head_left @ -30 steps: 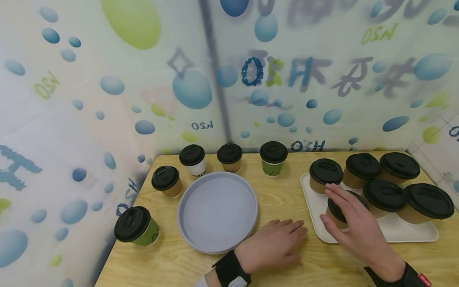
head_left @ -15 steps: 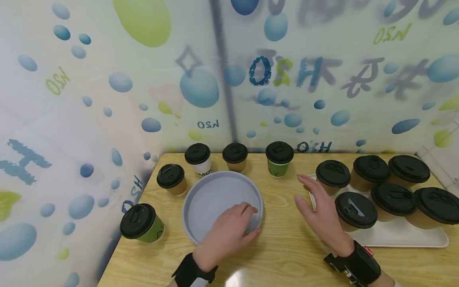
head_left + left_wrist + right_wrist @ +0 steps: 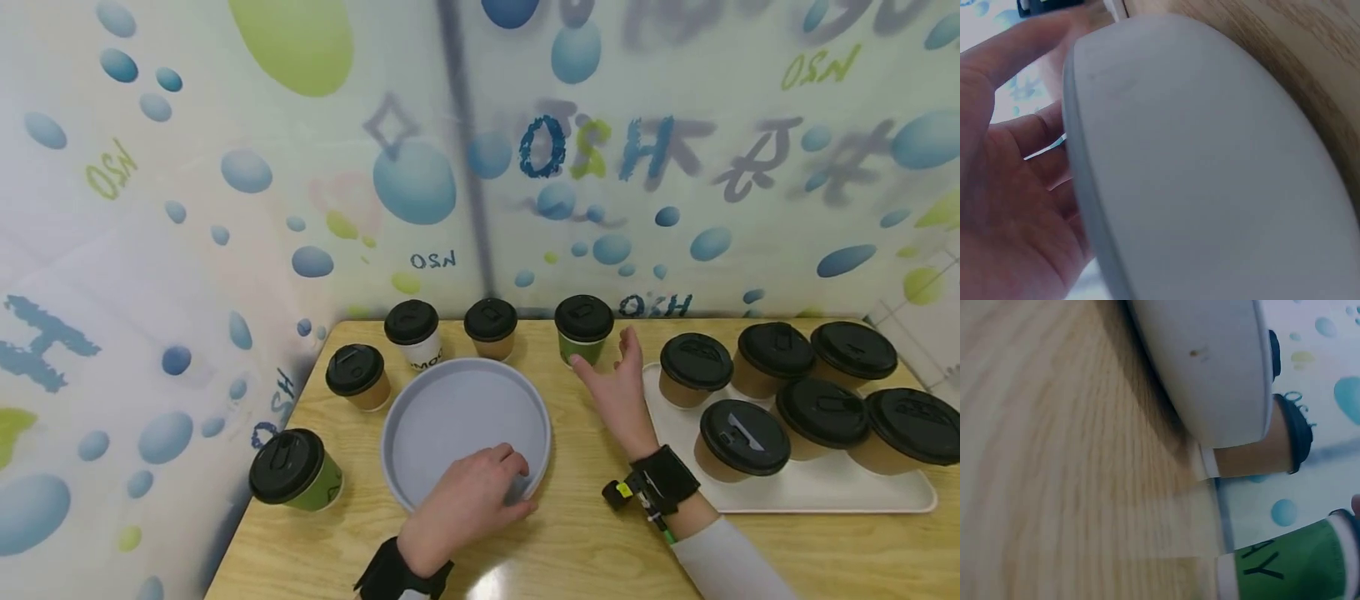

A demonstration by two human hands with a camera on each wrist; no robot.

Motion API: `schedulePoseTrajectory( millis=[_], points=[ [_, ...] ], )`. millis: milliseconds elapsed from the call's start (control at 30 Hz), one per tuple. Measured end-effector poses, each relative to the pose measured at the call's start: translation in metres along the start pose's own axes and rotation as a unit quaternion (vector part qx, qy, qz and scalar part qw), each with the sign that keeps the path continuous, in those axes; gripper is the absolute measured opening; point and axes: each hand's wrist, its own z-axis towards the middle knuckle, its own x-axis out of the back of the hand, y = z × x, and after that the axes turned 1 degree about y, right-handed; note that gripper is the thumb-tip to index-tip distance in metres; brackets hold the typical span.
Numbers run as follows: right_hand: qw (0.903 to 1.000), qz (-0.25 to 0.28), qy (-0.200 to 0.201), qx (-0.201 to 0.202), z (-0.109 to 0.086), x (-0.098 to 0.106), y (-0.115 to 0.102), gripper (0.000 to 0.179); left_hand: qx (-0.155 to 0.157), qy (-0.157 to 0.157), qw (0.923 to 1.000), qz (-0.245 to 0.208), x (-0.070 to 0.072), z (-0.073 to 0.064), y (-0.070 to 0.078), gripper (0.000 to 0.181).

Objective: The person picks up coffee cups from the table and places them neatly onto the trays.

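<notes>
My right hand (image 3: pixel 621 402) reaches to a green paper cup (image 3: pixel 583 318) with a black lid at the back of the table. Its thumb overlaps the cup's lower front in the head view, and its fingers spread along the right side, not curled round it. The right wrist view shows the green cup (image 3: pixel 1294 565) standing on the table, with a fingertip by its lid at the frame edge. Over the near right part of a round grey plate (image 3: pixel 465 400) lies my left hand (image 3: pixel 468 500), loosely bent and holding nothing. Its fingers (image 3: pixel 1047 128) show beyond the plate's rim in the left wrist view.
Left of and behind the plate stand a brown cup (image 3: pixel 358 379), a white cup (image 3: pixel 414 333), another brown cup (image 3: pixel 491 329) and a green cup (image 3: pixel 296 471), all lidded. On the right, a white rectangular tray (image 3: pixel 847 496) bears several brown lidded cups.
My right hand has left the brown cups on the tray and moved left and back to the green cup. My left hand has moved left from the bare table to over the plate.
</notes>
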Motion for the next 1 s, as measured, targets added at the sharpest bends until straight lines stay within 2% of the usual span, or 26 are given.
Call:
schedulePoseTrajectory(
  millis=[100, 267, 600, 833, 1000],
  points=[
    [0.9998, -0.003, 0.003, -0.017, 0.011, -0.01, 0.009, 0.11, 0.001, -0.001, 1.0, 0.007, 0.0, -0.001, 0.001, 0.025],
    [0.9997, 0.001, 0.024, 0.003, 0.024, -0.022, 0.015, 0.109, -0.021, 0.015, 0.9993, 0.027, -0.002, -0.002, 0.001, 0.018],
    [0.9992, -0.013, 0.037, 0.001, 0.039, -0.026, 0.017, 0.101, -0.038, 0.023, 0.9987, 0.024, -0.006, 0.001, 0.005, 0.014],
    [0.9988, -0.029, 0.035, 0.016, 0.031, -0.02, 0.009, 0.093, -0.051, 0.046, 0.9967, 0.043, -0.01, 0.003, 0.008, 0.016],
    [0.9981, -0.004, 0.004, 0.061, 0.013, -0.019, -0.005, 0.089, -0.049, 0.059, 0.9956, 0.053, -0.011, 0.003, 0.008, 0.017]
  ],
)
